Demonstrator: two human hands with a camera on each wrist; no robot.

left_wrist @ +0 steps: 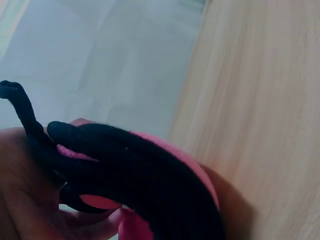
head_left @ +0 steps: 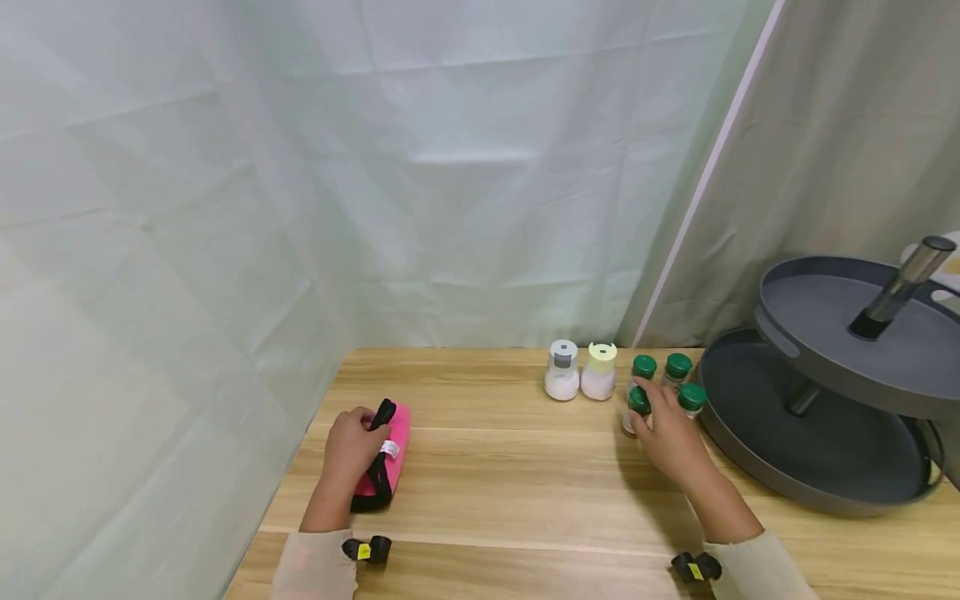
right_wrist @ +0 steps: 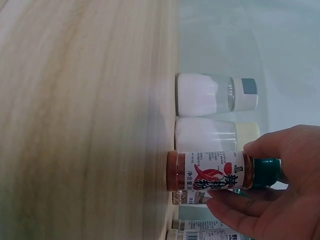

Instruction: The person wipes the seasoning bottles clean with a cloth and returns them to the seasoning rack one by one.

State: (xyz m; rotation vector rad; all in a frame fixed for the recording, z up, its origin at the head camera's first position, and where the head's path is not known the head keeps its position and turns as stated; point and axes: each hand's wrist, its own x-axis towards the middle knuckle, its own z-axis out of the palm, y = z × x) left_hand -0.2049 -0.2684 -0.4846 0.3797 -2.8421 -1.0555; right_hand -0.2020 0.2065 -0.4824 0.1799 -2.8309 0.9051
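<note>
My left hand [head_left: 351,446] pinches a folded pink cloth item [head_left: 401,433] with black trim and a white tag, at the table's left side. Close up in the left wrist view, its black band [left_wrist: 150,175] curves over pink fabric. Over on the right, my right hand [head_left: 670,433] grips a green-capped spice bottle [right_wrist: 215,171] near its cap. Red powder shows through the glass, and the label bears a red chili. It is upright; whether its base touches the table cannot be told. Several similar bottles stand close by, including one with a green cap [head_left: 678,365] behind.
Left of the spice bottles stand two glass shakers of white contents, one with a white-grey lid [head_left: 562,371], another with a yellow lid [head_left: 599,372]. A two-tier dark grey round tray [head_left: 813,492] occupies the right side. Pale curtains [head_left: 480,208] hang behind the wooden table [head_left: 510,483].
</note>
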